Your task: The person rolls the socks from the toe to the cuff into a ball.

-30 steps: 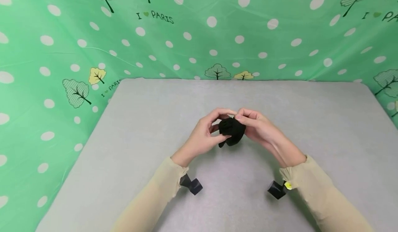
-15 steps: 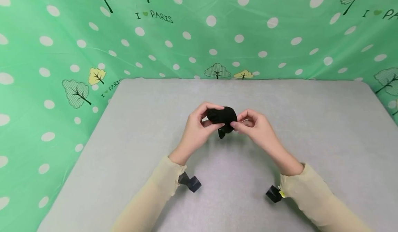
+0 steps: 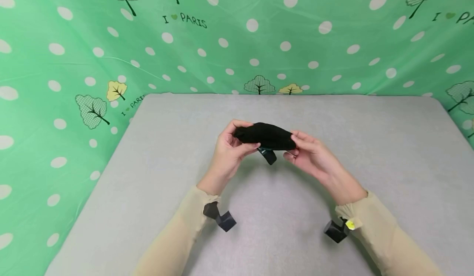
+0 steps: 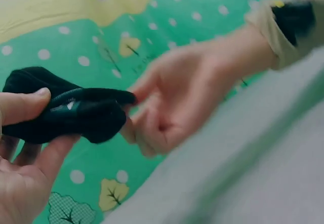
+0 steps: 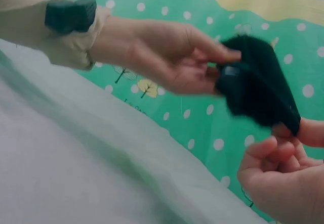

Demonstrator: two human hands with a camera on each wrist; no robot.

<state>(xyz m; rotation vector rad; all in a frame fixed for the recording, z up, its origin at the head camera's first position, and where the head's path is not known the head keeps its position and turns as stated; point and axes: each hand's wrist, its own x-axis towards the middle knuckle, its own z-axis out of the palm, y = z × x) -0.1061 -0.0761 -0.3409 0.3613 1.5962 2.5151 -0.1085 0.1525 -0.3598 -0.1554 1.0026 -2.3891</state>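
Note:
A black sock bundle (image 3: 264,136) is held up above the table between both hands, stretched sideways. My left hand (image 3: 226,152) grips its left end, thumb in front and fingers behind. At the other end, my right hand (image 3: 318,161) pinches the edge of the cloth between thumb and fingers. A dark flap hangs below the middle. In the left wrist view, small pale print shows on the sock bundle (image 4: 96,118), and a thin layer stands apart at the right hand's fingertips. The right wrist view shows the cloth pulled taut between both hands, slightly blurred.
A grey table (image 3: 177,124) lies beneath the hands. Behind it and along the left hangs a green curtain (image 3: 207,58) with white dots and trees. Small black devices are strapped at the left cuff (image 3: 207,198) and right cuff (image 3: 364,210).
The black sock bundle has gone from a compact ball to a longer, spread shape. My left hand has moved left and away; my right hand has shifted slightly right, pulling the other end.

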